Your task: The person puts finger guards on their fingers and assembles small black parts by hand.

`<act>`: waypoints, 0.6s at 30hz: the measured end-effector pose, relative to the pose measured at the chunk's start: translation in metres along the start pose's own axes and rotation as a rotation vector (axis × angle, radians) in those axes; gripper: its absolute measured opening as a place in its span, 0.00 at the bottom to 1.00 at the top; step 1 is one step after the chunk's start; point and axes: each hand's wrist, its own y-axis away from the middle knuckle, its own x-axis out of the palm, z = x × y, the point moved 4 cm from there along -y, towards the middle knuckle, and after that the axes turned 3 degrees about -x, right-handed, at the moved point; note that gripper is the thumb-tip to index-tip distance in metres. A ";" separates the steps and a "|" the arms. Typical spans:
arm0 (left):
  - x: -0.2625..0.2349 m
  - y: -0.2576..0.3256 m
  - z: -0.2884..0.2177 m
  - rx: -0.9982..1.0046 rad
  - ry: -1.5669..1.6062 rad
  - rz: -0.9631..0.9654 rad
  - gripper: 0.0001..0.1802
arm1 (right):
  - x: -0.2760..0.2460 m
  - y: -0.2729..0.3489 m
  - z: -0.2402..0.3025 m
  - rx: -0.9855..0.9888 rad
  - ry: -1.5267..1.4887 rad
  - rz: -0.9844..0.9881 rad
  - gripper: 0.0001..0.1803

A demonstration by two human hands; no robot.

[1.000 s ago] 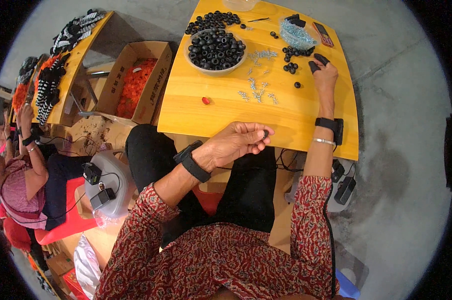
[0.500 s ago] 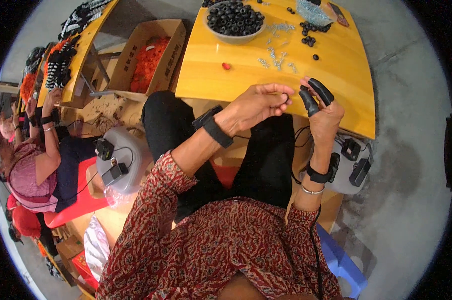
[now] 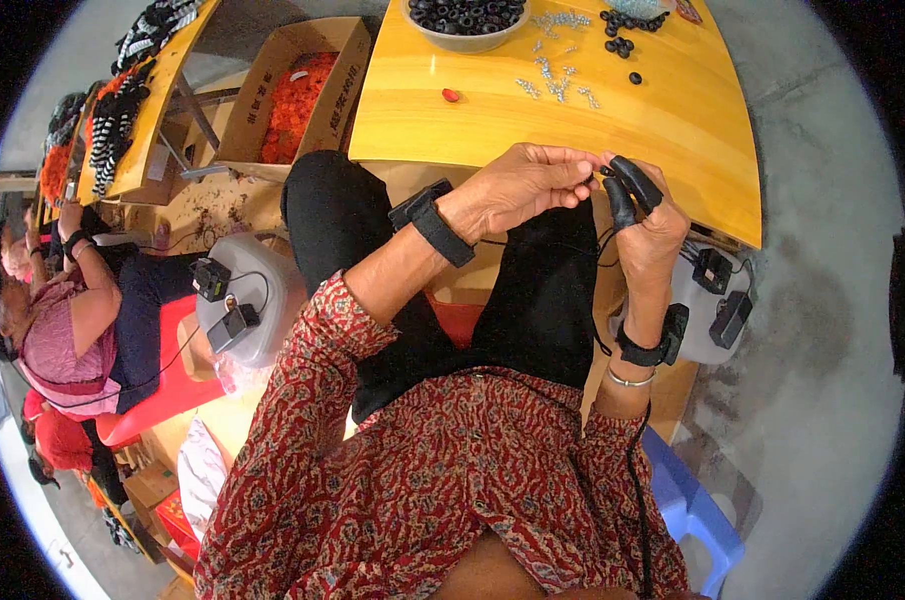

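- Black rubber rings (image 3: 621,45) lie loose near the far edge of the yellow wooden surface (image 3: 673,130), and many more fill a pale bowl (image 3: 465,22) at its far rim.
- Whether one of them sits between the two hands cannot be told; the spot where the fingers meet is too small to read.
- Left hand (image 3: 518,185) is raised in front of the surface's near edge, over the lap, fingers curled together and their tips pinched toward the right hand.
- Right hand (image 3: 648,225) is upright just beside it, with black covers on two fingers (image 3: 628,190); those fingers bend toward the left fingertips and touch or nearly touch them.
- Both wrists carry a black strap with a small black box, and a thin cable runs down from the right one.
- Small silver metal pieces (image 3: 558,75) are scattered on the surface between the bowl and the loose rings.
- One small red piece (image 3: 452,96) lies alone, toward the surface's left side.
- Left of the surface stands an open cardboard box (image 3: 291,95) filled with orange parts.
- Further left, another person (image 3: 68,320) in a pink top sits at a neighbouring bench with one hand up on it.
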 end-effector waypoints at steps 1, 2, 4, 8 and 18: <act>0.000 0.000 0.001 -0.001 0.001 0.000 0.14 | 0.000 0.001 -0.001 0.002 0.001 0.001 0.14; 0.001 0.000 0.001 -0.001 0.002 0.006 0.14 | 0.000 0.003 -0.002 0.004 -0.007 -0.001 0.15; 0.001 0.000 0.002 0.000 0.004 0.010 0.14 | 0.001 0.005 -0.004 0.006 -0.016 -0.001 0.15; -0.002 0.000 0.004 -0.026 -0.013 -0.043 0.12 | 0.003 0.004 -0.004 -0.054 0.019 0.027 0.16; 0.000 0.003 0.005 -0.019 0.013 -0.020 0.13 | -0.002 0.007 -0.004 0.006 0.028 -0.016 0.13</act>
